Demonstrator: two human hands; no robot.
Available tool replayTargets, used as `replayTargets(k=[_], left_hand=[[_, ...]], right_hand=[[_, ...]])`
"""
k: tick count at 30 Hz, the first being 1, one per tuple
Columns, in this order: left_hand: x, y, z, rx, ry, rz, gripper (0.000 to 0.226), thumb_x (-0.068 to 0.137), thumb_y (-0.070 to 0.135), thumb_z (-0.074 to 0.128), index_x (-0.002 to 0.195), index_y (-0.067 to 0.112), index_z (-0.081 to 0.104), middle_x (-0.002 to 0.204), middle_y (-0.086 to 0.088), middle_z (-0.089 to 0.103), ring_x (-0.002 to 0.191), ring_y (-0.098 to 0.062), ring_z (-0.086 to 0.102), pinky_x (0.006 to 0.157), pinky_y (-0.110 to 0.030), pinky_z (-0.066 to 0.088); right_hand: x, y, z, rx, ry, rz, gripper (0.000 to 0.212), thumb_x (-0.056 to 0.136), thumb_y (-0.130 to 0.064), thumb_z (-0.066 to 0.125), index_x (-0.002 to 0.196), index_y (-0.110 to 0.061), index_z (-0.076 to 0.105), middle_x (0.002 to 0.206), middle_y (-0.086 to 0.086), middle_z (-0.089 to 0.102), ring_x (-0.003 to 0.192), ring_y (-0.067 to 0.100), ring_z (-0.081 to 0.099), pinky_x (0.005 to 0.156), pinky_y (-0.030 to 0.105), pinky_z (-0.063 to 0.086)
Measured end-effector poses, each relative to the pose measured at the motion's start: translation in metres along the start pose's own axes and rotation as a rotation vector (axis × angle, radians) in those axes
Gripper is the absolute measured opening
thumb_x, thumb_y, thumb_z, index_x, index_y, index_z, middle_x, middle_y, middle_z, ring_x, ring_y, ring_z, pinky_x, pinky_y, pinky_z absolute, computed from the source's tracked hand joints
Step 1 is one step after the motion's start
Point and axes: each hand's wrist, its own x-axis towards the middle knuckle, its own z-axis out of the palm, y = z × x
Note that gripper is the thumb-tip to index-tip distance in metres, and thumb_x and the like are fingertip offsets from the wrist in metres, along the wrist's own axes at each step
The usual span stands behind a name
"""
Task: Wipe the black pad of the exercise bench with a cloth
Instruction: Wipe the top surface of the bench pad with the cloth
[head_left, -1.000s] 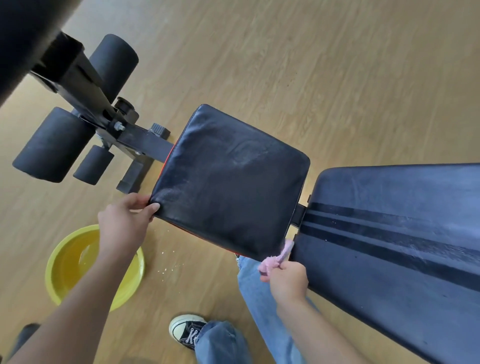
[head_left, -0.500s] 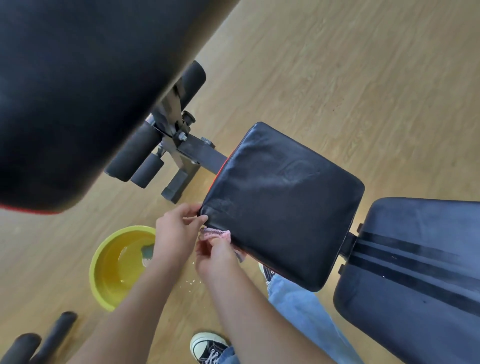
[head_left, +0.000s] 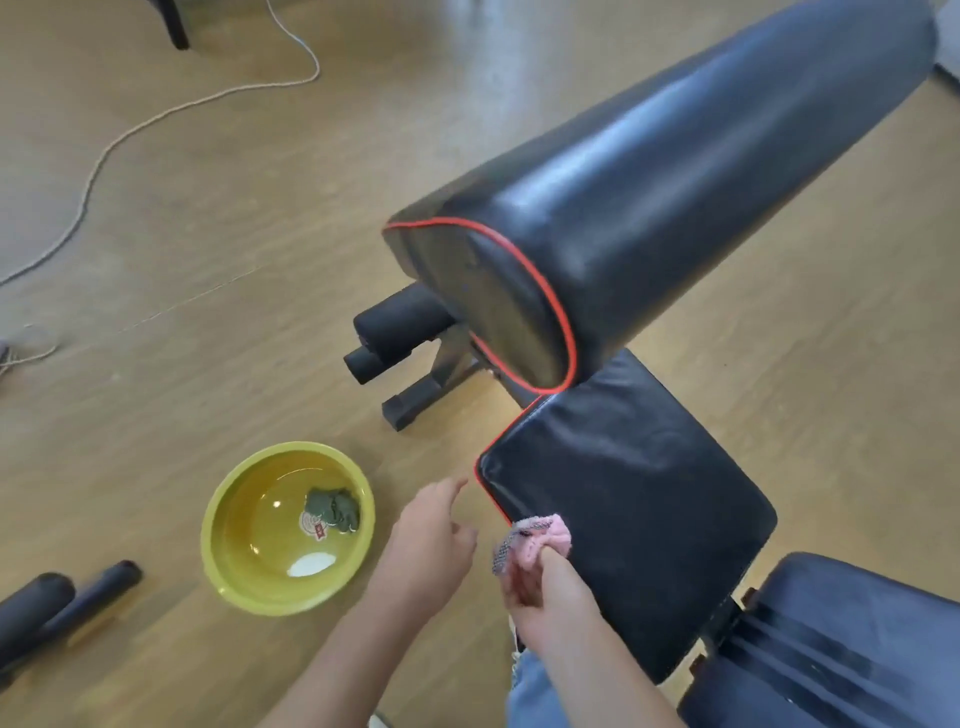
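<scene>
The square black seat pad of the exercise bench, edged in red, lies in the lower middle. A pink cloth is bunched in my right hand, which presses it against the pad's near left edge. Just left of that corner hovers my left hand, fingers apart, holding nothing and off the pad. A long black padded backrest with red piping rises above the seat pad. The striped black pad sits at the lower right.
A yellow basin with water and a dark green rag stands on the wooden floor left of my hands. Black foam rollers and the bench's metal foot sit behind the pad. A white cord trails across the floor. Two more rollers lie at the lower left.
My left hand has let go of the pad's corner and opened. My right hand with the cloth slid a little along the near edge. The view swung up and left.
</scene>
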Motion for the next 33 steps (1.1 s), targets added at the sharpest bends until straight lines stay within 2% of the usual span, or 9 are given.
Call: replayTargets(k=[3,5,8,15,22,25,28,31,33], left_hand=[[-0.032,-0.029,-0.028,-0.095,0.029,0.03,0.034,0.085,0.029,0.068,0.119,0.034,0.065,0.107,0.018,0.067,0.083,0.0,0.068,0.082,-0.025,0.056],[-0.056,-0.054,-0.053,-0.196,0.058,0.02,0.025,0.083,0.027,0.074,0.106,0.035,0.07,0.096,0.017,0.07,0.081,0.001,0.069,0.072,-0.013,0.053],[-0.101,-0.098,-0.092,-0.321,0.195,-0.061,0.024,0.082,0.022,0.078,0.103,0.031,0.073,0.092,0.014,0.075,0.077,-0.004,0.071,0.069,-0.014,0.054],[-0.239,-0.206,-0.146,-0.47,0.591,-0.316,0.033,0.083,0.012,0.078,0.096,0.041,0.071,0.09,0.009,0.075,0.079,-0.008,0.071,0.07,-0.015,0.056],[-0.419,-0.315,-0.146,-0.504,0.872,-0.621,0.032,0.08,0.014,0.078,0.099,0.039,0.072,0.089,0.014,0.076,0.076,-0.002,0.072,0.072,-0.014,0.055],[-0.489,-0.354,-0.125,-0.547,0.939,-0.786,0.035,0.08,0.011,0.079,0.096,0.041,0.069,0.091,0.005,0.073,0.071,-0.003,0.069,0.076,-0.026,0.057],[-0.54,-0.385,-0.097,-0.575,0.971,-0.913,0.042,0.08,0.013,0.079,0.106,0.042,0.064,0.099,0.007,0.069,0.086,-0.001,0.066,0.082,-0.029,0.057],[-0.577,-0.408,-0.068,-0.605,0.942,-0.995,0.057,0.08,0.016,0.08,0.128,0.036,0.056,0.118,0.009,0.063,0.107,-0.003,0.061,0.092,-0.029,0.052],[-0.596,-0.421,-0.051,-0.586,0.861,-1.066,0.066,0.081,0.022,0.081,0.139,0.03,0.051,0.131,0.005,0.058,0.122,-0.01,0.056,0.103,-0.035,0.048]], right_hand=[[-0.015,0.017,0.001,-0.276,-0.053,-0.286,0.02,0.091,0.004,0.059,0.077,-0.01,0.063,0.072,0.009,0.059,0.067,0.023,0.06,0.076,0.037,0.055],[-0.028,0.037,0.011,-0.576,-0.164,-0.52,0.026,0.087,0.009,0.057,0.076,-0.013,0.067,0.067,0.002,0.061,0.06,0.014,0.057,0.067,0.031,0.051],[-0.054,0.078,0.043,-1.012,-0.412,-0.747,0.032,0.088,0.003,0.062,0.09,-0.027,0.074,0.069,-0.004,0.065,0.057,0.009,0.055,0.057,0.021,0.045],[-0.113,0.221,0.089,-1.535,-0.869,-0.706,0.03,0.098,0.001,0.055,0.121,-0.008,0.071,0.107,-0.002,0.072,0.081,-0.011,0.064,0.066,-0.005,0.045],[-0.161,0.396,0.043,-1.855,-1.541,-0.665,0.035,0.087,-0.003,0.075,0.12,-0.015,0.072,0.105,-0.013,0.069,0.096,-0.001,0.067,0.085,0.012,0.051],[-0.145,0.453,0.017,-2.078,-1.734,-0.903,0.028,0.092,0.001,0.065,0.115,-0.014,0.071,0.086,-0.016,0.058,0.087,-0.001,0.059,0.085,0.017,0.049],[-0.121,0.48,0.002,-2.316,-1.99,-1.476,0.023,0.097,-0.005,0.056,0.114,-0.015,0.067,0.1,-0.004,0.057,0.101,0.02,0.052,0.087,0.034,0.051],[-0.11,0.493,0.006,-2.168,-2.117,-1.923,0.017,0.082,-0.003,0.073,0.085,-0.018,0.076,0.122,0.001,0.065,0.111,0.029,0.06,0.088,0.037,0.054],[-0.099,0.498,-0.01,-2.052,-2.045,-1.911,0.023,0.074,0.006,0.079,0.087,-0.014,0.078,0.113,0.003,0.069,0.099,0.029,0.064,0.081,0.037,0.057]])
